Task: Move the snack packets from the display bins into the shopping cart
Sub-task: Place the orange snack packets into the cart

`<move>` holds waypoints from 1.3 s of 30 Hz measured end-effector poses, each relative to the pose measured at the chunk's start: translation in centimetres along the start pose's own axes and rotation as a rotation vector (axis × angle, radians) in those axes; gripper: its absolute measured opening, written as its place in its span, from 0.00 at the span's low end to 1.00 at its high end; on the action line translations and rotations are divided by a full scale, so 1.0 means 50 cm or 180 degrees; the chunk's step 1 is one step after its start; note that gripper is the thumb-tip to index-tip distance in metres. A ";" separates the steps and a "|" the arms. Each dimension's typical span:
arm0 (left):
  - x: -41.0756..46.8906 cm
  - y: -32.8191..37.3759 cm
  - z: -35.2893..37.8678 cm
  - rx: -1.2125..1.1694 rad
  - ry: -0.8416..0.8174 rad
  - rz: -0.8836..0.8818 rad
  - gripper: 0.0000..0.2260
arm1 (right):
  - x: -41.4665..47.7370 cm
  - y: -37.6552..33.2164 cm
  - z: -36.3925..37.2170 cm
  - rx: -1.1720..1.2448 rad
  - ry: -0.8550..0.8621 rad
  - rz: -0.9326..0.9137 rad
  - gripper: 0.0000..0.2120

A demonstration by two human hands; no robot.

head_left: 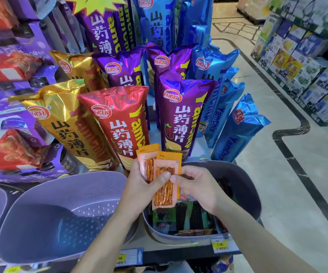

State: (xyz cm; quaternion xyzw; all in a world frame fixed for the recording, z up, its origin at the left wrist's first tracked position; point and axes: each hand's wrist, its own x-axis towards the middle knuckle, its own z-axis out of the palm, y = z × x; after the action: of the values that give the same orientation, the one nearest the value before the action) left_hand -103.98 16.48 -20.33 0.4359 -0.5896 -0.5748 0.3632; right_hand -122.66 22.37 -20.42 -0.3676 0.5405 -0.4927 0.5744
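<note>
My left hand (145, 184) holds two orange snack packets (164, 194) fanned upright, thumb pressed across the front one. My right hand (196, 186) meets it from the right, fingers curled and pinching the edge of the front packet. Both hands hover over the right grey display bin (246, 186), which holds several dark and green packets (181, 215). The left grey perforated bin (50, 223) shows no packets inside. No shopping cart is in view.
Tall yam chip bags in gold (68, 127), red (119, 125), purple (181, 113) and blue (236, 131) stand behind the bins. Price tags (220, 245) line the shelf edge. Boxed goods fill the left wall and a shelf at right (305, 67); tiled aisle floor lies between.
</note>
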 end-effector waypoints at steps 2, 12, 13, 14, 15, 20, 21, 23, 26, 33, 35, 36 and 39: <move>0.001 -0.001 -0.005 0.0055 -0.0044 0.0043 0.31 | 0.001 -0.002 -0.002 -0.0175 -0.0007 -0.0087 0.08; 0.006 -0.015 -0.012 -0.0066 -0.0037 0.0006 0.26 | 0.003 0.022 -0.109 -0.3168 -0.1608 0.0560 0.15; 0.007 -0.015 -0.012 -0.0071 -0.0020 -0.0020 0.26 | 0.001 0.030 -0.107 -0.3536 -0.1857 0.0719 0.16; 0.008 -0.017 -0.012 -0.0087 -0.0005 -0.0041 0.26 | -0.002 0.039 -0.103 -0.3766 -0.2041 0.0806 0.16; 0.009 -0.019 -0.012 -0.0114 0.0005 -0.0059 0.26 | -0.005 0.048 -0.098 -0.3960 -0.2196 0.0784 0.15; 0.009 -0.025 -0.012 -0.0143 0.0007 -0.0069 0.25 | -0.003 0.067 -0.076 -0.4646 -0.2568 0.0556 0.12; 0.009 -0.025 -0.012 -0.0152 0.0007 -0.0068 0.25 | -0.003 0.065 -0.073 -0.4690 -0.2575 0.0481 0.11; 0.008 -0.025 -0.012 -0.0187 0.0006 -0.0061 0.27 | -0.005 0.060 -0.077 -0.4654 -0.2435 0.0326 0.10; 0.010 -0.024 -0.012 -0.0251 0.0019 -0.0089 0.29 | -0.008 0.041 -0.108 -0.4290 -0.1969 0.0136 0.09; -0.004 -0.009 -0.011 -0.0384 0.0298 -0.0193 0.26 | -0.025 -0.021 -0.185 -0.2504 -0.0526 -0.0192 0.10; -0.018 -0.006 -0.016 -0.0472 0.0469 -0.0202 0.28 | -0.025 -0.037 -0.197 -0.2206 -0.0278 -0.0224 0.17; -0.028 -0.004 -0.018 -0.0512 0.0547 -0.0208 0.29 | -0.026 -0.043 -0.199 -0.2033 -0.0237 -0.0229 0.21; -0.066 0.001 -0.032 -0.0710 0.0783 -0.0213 0.27 | -0.028 -0.053 -0.180 -0.1464 -0.0314 -0.0218 0.20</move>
State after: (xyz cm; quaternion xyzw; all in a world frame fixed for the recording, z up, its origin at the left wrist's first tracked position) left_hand -101.34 18.98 -19.91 0.4793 -0.4584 -0.5908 0.4595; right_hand -131.87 24.06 -18.84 -0.5305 0.5970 -0.3572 0.4843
